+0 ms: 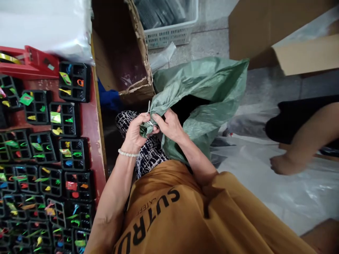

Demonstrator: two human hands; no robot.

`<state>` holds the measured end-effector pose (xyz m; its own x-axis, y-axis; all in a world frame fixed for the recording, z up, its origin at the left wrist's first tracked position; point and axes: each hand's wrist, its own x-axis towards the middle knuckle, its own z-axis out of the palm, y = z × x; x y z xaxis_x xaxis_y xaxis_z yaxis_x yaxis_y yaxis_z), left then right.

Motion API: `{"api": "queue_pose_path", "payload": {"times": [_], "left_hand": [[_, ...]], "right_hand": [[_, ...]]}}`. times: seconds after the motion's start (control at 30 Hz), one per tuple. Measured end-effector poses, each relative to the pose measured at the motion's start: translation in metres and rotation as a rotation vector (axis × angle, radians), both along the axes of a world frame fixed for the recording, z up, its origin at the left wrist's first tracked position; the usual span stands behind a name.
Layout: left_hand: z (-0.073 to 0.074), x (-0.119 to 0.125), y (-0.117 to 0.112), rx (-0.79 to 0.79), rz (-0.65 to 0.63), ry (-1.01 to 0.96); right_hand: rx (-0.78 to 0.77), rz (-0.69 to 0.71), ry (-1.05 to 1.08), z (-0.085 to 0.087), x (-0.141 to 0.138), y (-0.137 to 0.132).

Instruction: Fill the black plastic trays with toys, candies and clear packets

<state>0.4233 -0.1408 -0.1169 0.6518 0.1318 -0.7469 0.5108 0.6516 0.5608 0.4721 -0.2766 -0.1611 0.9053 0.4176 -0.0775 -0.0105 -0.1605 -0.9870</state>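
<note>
A large green woven sack (212, 83) lies across my lap and the floor, its mouth gaping to the right with a dark inside. Bunched at its left end is a gathered edge with a pale string around it. My left hand (137, 130), with a pale bead bracelet on the wrist, is closed round that bunched end. Pressed against the same gathered part, my right hand (169, 125) pinches the sack close beside the left. Some of its fingers are hidden by the sack's folds.
Black compartment trays (74, 153) with small colourful items cover the red table at left. A red tape dispenser (39, 61) sits behind them. An open carton (137, 86), a white basket (172, 33) and a cardboard box (254, 35) stand ahead. Another person's hand (284, 164) is at right.
</note>
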Motion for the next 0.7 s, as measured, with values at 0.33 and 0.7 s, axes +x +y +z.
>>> {"api": "queue_pose_path", "payload": {"times": [0.33,0.7], "left_hand": [[0.002,-0.007,-0.018,0.079,0.019,-0.156],[0.006,-0.017,-0.030,0.278,0.152,-0.140]], "right_hand": [[-0.133,-0.074,0.014,-0.007,-0.002,0.011],[-0.062,-0.008,0.094,-0.017,0.006,0.022]]}}
